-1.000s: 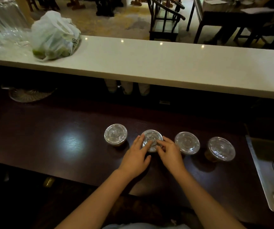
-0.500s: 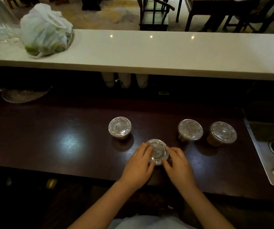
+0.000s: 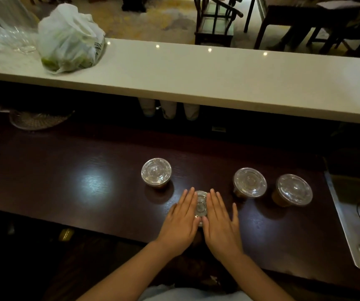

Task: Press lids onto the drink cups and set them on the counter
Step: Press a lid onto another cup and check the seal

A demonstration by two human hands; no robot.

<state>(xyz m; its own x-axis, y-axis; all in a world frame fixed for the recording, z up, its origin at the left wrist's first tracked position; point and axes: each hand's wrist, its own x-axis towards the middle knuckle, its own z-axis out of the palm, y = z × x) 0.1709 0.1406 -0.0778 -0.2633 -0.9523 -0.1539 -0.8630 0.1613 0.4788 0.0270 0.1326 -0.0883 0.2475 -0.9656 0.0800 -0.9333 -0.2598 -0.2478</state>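
Four brown drink cups with clear plastic lids stand on the dark wooden counter (image 3: 88, 192). One cup (image 3: 201, 205) sits nearer the front edge, out of the row. My left hand (image 3: 181, 222) and my right hand (image 3: 220, 224) lie flat on its lid with fingers stretched forward, side by side, covering most of it. Only a strip of lid shows between them. The other lidded cups stand farther back: one to the left (image 3: 156, 173) and two to the right (image 3: 250, 182), (image 3: 294, 189).
A raised white counter (image 3: 218, 79) runs across behind, with a white plastic bag (image 3: 70, 38) and clear glassware (image 3: 5, 25) at its left. Stacked paper cups (image 3: 168, 108) hang under it. A glass dish (image 3: 38, 120) lies far left, a steel sink (image 3: 359, 213) at the right.
The second cup was pulled out of the row toward the front edge. My hands went from fingertips on its lid to palms laid flat over it.
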